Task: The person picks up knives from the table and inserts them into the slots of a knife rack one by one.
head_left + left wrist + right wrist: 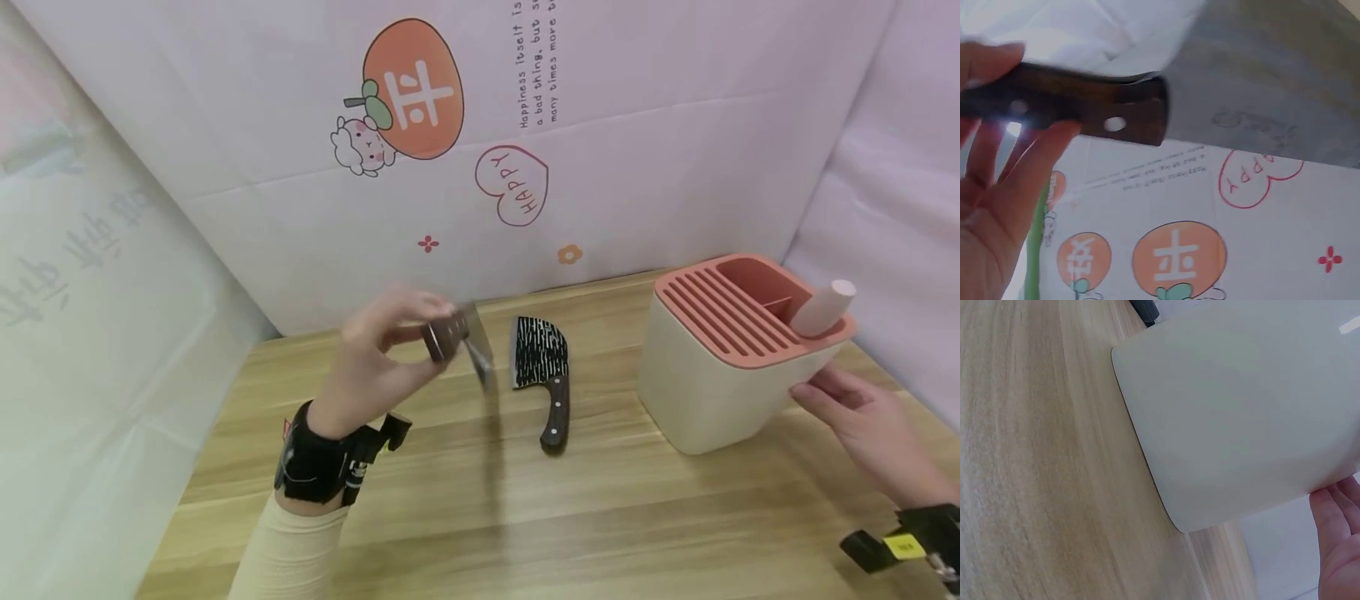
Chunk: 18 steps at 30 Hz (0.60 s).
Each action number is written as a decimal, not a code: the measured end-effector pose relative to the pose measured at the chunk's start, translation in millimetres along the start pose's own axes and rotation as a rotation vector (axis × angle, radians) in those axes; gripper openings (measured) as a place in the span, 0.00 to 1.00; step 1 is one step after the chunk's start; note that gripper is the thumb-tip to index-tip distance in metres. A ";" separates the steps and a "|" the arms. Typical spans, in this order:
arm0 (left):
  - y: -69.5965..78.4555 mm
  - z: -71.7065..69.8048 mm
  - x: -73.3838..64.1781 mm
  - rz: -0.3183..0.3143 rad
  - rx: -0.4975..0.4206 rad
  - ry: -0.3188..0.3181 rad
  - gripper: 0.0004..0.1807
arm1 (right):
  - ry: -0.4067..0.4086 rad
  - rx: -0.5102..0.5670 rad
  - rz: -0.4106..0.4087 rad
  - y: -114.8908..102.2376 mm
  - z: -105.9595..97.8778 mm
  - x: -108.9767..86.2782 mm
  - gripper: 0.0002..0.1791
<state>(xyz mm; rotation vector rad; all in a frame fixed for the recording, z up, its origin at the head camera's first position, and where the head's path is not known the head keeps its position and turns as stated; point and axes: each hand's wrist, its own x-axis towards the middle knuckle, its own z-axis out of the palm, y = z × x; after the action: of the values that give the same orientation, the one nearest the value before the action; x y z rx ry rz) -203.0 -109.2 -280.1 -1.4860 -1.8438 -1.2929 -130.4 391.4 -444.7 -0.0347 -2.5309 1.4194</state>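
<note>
My left hand (375,354) grips a cleaver by its dark riveted handle (1085,103). The broad grey blade (1266,81) fills the upper right of the left wrist view. In the head view the cleaver is raised over the table, blurred, with its blade (480,346) seen nearly edge-on. On the table to its right lies a second cleaver (542,358) with a black-and-white patterned blade and brown handle. My right hand (862,412) touches the right side of a cream knife holder (705,408) with fairly straight fingers; its fingertips (1322,500) meet the wall.
The holder's coral top (750,354) has several long slots beside an open compartment, where a pale handle (825,308) sticks up. A printed white cloth (637,167) stands behind the wooden table (585,517), with more cloth on both sides.
</note>
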 end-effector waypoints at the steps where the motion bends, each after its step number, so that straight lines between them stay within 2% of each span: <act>1: 1.8 -0.2 4.0 -0.015 -0.001 0.045 0.22 | -0.002 -0.003 0.003 0.1 -0.3 0.2 0.30; 5: 7.9 5.9 21.2 -0.060 0.027 0.202 0.20 | -0.006 -0.034 0.022 -0.4 -3.0 0.3 0.30; 10: 13.2 20.6 50.4 -0.004 0.046 0.311 0.23 | -0.001 -0.094 0.048 -1.9 -7.3 -2.9 0.30; 14: 17.9 31.2 74.5 0.074 0.096 0.358 0.24 | 0.003 -0.153 0.071 -2.8 -8.9 -4.9 0.30; 18: 23.4 43.3 98.3 0.152 0.069 0.360 0.24 | 0.001 -0.172 0.076 -2.7 -9.8 -4.8 0.30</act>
<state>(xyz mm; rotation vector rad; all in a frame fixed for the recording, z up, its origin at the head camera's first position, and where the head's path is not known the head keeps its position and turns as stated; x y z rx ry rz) -204.4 -22.1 -213.1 -1.2364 -1.5000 -1.3096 -123.4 397.5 -438.4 -0.1625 -2.6700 1.2224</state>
